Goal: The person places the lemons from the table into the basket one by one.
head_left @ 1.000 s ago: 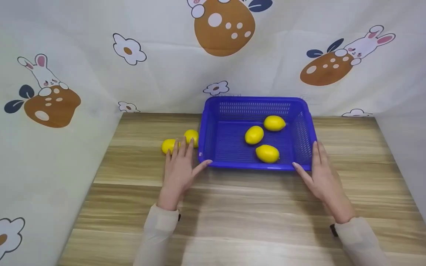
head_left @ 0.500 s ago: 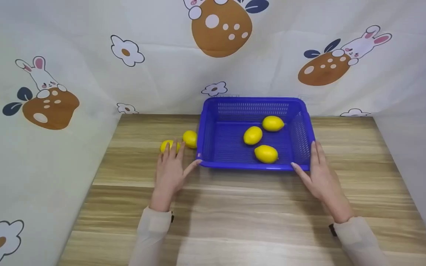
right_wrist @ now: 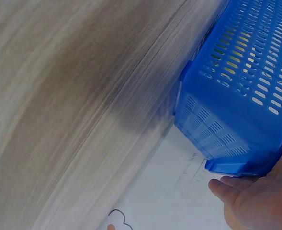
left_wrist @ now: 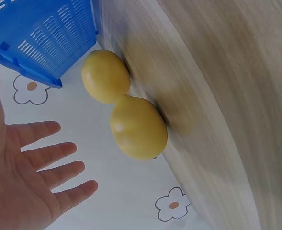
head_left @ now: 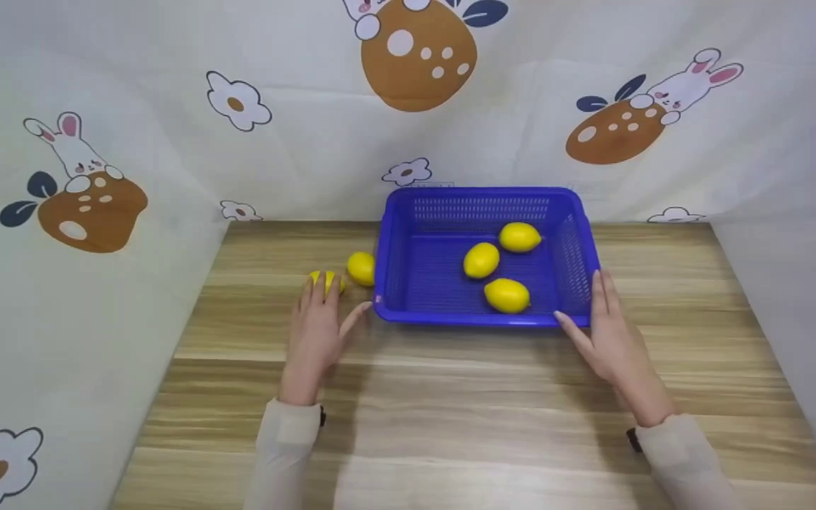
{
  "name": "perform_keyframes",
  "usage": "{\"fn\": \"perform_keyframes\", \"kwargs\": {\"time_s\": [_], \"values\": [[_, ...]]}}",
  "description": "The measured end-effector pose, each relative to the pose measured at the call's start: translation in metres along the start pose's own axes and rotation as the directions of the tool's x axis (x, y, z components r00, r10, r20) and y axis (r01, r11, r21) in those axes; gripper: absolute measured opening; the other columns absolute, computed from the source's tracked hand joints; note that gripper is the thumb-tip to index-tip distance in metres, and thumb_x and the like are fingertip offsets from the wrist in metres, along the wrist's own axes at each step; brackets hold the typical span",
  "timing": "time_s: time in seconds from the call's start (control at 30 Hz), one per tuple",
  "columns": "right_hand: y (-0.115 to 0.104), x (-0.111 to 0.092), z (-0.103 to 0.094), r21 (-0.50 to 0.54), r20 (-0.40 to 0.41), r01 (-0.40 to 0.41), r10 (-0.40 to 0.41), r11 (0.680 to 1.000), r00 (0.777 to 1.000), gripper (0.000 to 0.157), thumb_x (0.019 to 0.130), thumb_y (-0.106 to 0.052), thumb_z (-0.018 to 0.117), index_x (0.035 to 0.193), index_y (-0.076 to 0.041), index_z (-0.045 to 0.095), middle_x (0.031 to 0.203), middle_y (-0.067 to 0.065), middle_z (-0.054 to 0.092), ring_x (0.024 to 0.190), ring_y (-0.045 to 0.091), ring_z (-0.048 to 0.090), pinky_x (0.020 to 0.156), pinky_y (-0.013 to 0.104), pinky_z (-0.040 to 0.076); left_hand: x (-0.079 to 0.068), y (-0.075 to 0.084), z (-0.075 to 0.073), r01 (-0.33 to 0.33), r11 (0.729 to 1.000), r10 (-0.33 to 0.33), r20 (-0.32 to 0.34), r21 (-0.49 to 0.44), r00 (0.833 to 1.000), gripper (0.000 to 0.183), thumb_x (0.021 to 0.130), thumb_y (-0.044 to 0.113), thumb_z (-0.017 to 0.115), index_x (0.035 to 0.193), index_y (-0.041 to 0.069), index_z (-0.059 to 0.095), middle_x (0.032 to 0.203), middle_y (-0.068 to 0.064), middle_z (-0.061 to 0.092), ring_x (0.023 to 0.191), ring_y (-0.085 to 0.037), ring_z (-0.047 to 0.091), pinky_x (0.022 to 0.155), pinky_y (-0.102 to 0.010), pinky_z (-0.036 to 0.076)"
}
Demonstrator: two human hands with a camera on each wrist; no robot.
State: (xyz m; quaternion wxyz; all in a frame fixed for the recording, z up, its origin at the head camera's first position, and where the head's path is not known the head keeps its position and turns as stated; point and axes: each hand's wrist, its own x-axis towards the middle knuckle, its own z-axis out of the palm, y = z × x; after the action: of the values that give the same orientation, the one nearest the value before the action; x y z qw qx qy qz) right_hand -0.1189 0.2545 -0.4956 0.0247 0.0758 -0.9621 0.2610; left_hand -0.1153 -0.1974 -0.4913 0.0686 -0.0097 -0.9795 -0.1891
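My left hand (head_left: 314,333) reaches over a yellow lemon (head_left: 330,282) on the wooden table, left of the blue basket (head_left: 486,320). In the left wrist view its fingers are spread and straight, apart from this near lemon (left_wrist: 140,128). A second lemon (head_left: 362,269) lies between that one and the basket's left wall. My right hand (head_left: 617,347) rests at the basket's front right corner. Its thumb touches the front rim, and its straight fingers lie along the right side. In the right wrist view the fingers show beside the basket's rim (right_wrist: 246,170).
Three lemons lie inside the basket, at the back (head_left: 520,237), middle (head_left: 481,261) and front (head_left: 507,296). Behind the table (head_left: 465,411) hangs a pale cloth (head_left: 309,156) printed with rabbits and flowers, which also covers both sides.
My left hand has left the basket's front left corner and moved left over the outer lemon. The right hand stays at its corner; the whole scene shifts slightly left in view.
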Motion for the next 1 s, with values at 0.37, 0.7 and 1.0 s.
{"fn": "perform_keyframes", "kwargs": {"time_s": [0.37,0.7,1.0], "values": [[-0.001,-0.001,0.000,-0.004,-0.008,-0.004,0.004,1.000,1.000,0.096,0.107,-0.050,0.056,0.165,0.010,0.008,0.171,0.035,0.011,0.155,0.055,0.023,0.122,0.069,0.027,0.006,-0.011,0.006,0.030,1.000,-0.030,-0.016,-0.003,0.999,0.079,0.105,0.052,0.060,0.157,-0.005,0.042,0.162,-0.034,0.038,0.153,-0.052,0.032,0.122,-0.068,0.031],[0.000,-0.001,0.001,-0.006,-0.010,-0.003,0.003,1.000,1.000,0.097,0.107,-0.050,0.056,0.166,0.008,0.007,0.171,0.034,0.010,0.156,0.054,0.019,0.123,0.069,0.024,0.014,-0.020,0.013,0.036,0.999,-0.036,-0.014,-0.003,0.999,0.075,0.105,0.043,0.064,0.156,-0.008,0.042,0.161,-0.035,0.038,0.152,-0.055,0.032,0.122,-0.069,0.030],[0.000,-0.001,0.002,0.003,-0.004,-0.011,0.011,1.000,1.000,0.096,0.108,-0.049,0.056,0.166,0.008,0.004,0.172,0.033,0.008,0.156,0.054,0.020,0.122,0.070,0.026,0.022,-0.027,0.018,-0.026,0.999,0.028,-0.077,0.029,0.997,0.070,0.103,0.038,0.068,0.150,-0.010,0.049,0.154,-0.037,0.045,0.145,-0.055,0.041,0.119,-0.069,0.034]]}}
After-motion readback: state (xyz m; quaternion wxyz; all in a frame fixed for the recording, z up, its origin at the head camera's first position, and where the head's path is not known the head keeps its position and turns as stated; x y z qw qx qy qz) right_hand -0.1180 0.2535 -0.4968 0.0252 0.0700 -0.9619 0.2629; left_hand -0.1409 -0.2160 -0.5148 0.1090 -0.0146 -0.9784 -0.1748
